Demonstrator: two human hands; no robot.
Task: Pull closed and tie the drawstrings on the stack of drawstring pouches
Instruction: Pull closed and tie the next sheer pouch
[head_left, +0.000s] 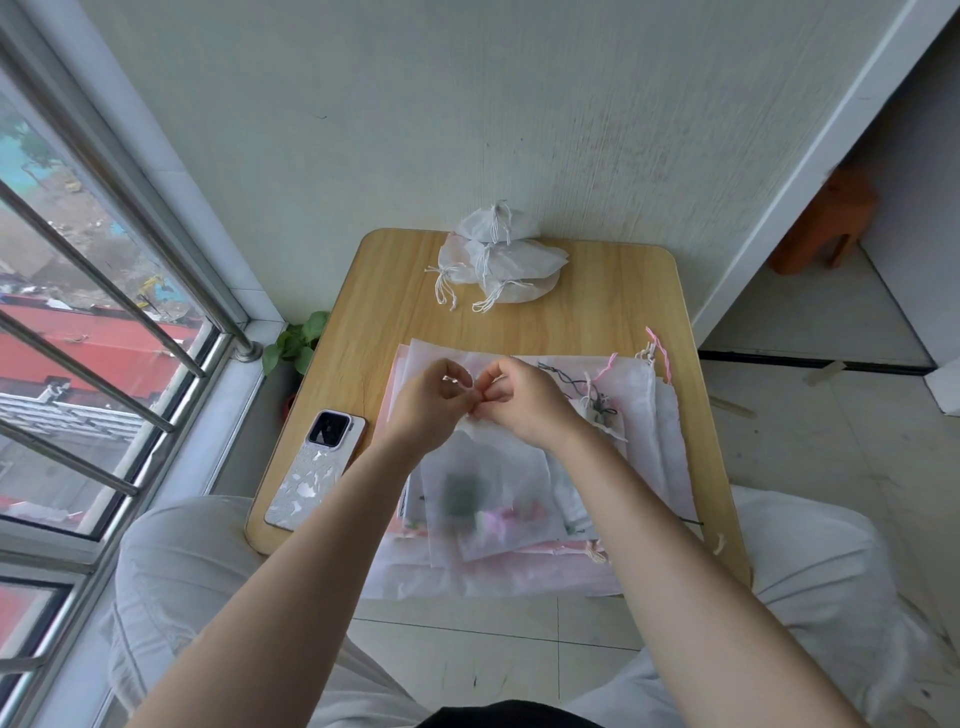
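Both forearms extend forward from the bottom of the view and converge over the small wooden table (613, 291). The left hand (434, 402) is raised above the table's middle, back of the hand toward the camera, wrist bent slightly inward, with thumb and forefinger pinching a thin white drawstring (457, 378). The right hand (524, 400) sits just beside the left, fingertips touching it, fingers curled inward and pinching the gathered mouth of a translucent white drawstring pouch (488, 493). The pouch hangs down from the two hands toward the near edge of the table; blurred green and pink shapes show through its fabric. Beneath it, the stack of flat pouches (649, 441) covers the near half of the table and overhangs the near edge, with pink, grey and white cords (597, 379) lying loose on its right side. At the far edge of the table, against the wall, rests a pile of tied white pouches (498, 260), cords trailing toward the table's middle. A phone (317, 467) in a patterned case lies face down on the table's left near corner. A green potted plant (296, 340) stands on the floor off the table's left edge.
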